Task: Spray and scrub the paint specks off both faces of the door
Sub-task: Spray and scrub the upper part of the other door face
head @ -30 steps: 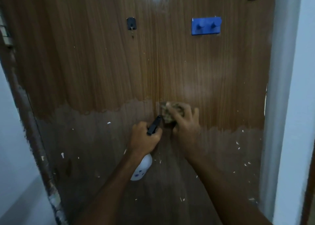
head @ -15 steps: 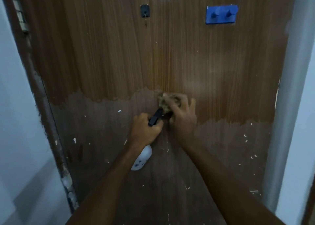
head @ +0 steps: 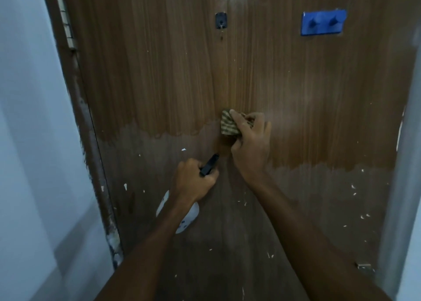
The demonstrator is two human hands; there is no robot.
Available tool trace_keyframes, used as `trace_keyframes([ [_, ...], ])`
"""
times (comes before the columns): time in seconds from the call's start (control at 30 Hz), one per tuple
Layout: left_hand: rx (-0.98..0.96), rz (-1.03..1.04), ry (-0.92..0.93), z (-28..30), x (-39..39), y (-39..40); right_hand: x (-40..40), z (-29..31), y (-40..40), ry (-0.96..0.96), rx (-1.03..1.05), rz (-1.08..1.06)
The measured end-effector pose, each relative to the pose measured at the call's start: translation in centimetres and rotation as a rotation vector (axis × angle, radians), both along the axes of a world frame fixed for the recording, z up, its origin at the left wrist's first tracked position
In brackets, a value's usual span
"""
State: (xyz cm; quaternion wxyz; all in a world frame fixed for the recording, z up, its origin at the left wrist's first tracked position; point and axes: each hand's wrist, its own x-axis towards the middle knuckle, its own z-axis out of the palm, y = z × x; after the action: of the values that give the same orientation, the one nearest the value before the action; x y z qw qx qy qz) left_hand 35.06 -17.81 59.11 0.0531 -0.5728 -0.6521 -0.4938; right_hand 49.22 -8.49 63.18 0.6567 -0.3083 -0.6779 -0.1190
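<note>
A brown wood-grain door (head: 262, 77) fills the view, its lower half duller and dotted with white paint specks (head: 183, 149). My right hand (head: 250, 145) presses a striped scrub pad (head: 229, 124) flat against the door near its middle. Just below and left of it, my left hand (head: 193, 182) grips a white spray bottle (head: 188, 216) by its black trigger head (head: 209, 164), whose nozzle points up toward the pad. My left forearm hides most of the bottle.
A blue double hook (head: 323, 23) and a small black hook (head: 221, 20) are fixed high on the door. The hinge edge (head: 66, 25) and white wall (head: 29, 141) lie on the left, a pale frame (head: 407, 164) on the right. A metal latch (head: 364, 266) sits low right.
My view has shifted left and slightly nearer the door. My right hand with the pad has moved up and right, away from my left hand, which stays on the bottle.
</note>
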Motion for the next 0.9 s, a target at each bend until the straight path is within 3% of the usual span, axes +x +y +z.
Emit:
trace_keyframes([
  [0.13, 0.097, -0.019, -0.042, 0.1, -0.6, -0.4, -1.1, -2.3, -0.5, -0.063, 0.034, -0.017],
  [0.3, 0.124, -0.061, -0.171, 0.8, -2.1, -0.9, -1.2, -7.8, -0.8, -0.395, 0.12, 0.075],
  [0.37, 0.122, -0.055, -0.159, 1.1, -2.4, -1.0, -1.3, -5.8, -0.6, -0.338, 0.091, 0.091],
  [0.53, 0.133, -0.036, -0.143, 1.3, -3.4, -1.5, -3.4, 1.1, -0.9, 0.019, 0.046, 0.019],
  [0.6, 0.144, -0.02, -0.183, 1.4, -3.9, -2.1, -4.2, -0.9, -1.5, -0.018, 0.08, -0.001],
  [0.73, 0.119, -0.029, -0.218, 1.2, -4.5, -3.4, -5.0, -8.1, -2.7, -0.406, 0.133, 0.079],
  [0.77, 0.115, -0.025, -0.203, 1.2, -4.7, -3.6, -5.0, -8.0, -2.8, -0.424, 0.12, 0.098],
  [0.9, 0.127, 0.031, -0.172, 1.4, -5.8, -4.0, -6.2, -0.8, -2.9, -0.089, 0.033, 0.076],
])
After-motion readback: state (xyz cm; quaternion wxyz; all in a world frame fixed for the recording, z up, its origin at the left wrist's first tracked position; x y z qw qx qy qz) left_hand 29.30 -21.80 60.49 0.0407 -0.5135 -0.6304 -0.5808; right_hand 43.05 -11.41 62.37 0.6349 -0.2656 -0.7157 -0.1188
